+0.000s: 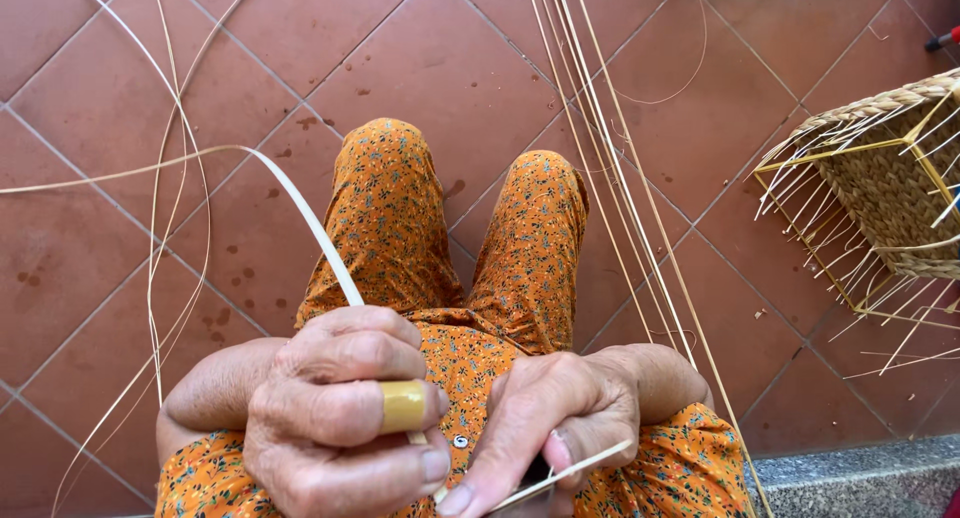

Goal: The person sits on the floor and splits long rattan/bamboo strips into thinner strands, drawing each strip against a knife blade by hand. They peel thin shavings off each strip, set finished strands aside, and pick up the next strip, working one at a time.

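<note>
Pinched in the grip of the left hand, which wears a yellow finger guard, a pale cane strip is arched up and leftward; its thin end is clamped by the right hand. Splitting could follow if it is bent too sharply. Right of the grip, a half-woven basket lies on the tiled floor.

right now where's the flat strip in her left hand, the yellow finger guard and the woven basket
flat strip (300, 203), head view, on the pale curved stretch above the left hand
yellow finger guard (403, 406), head view, on the band's middle
woven basket (885, 183), head view, on the woven side wall
</note>
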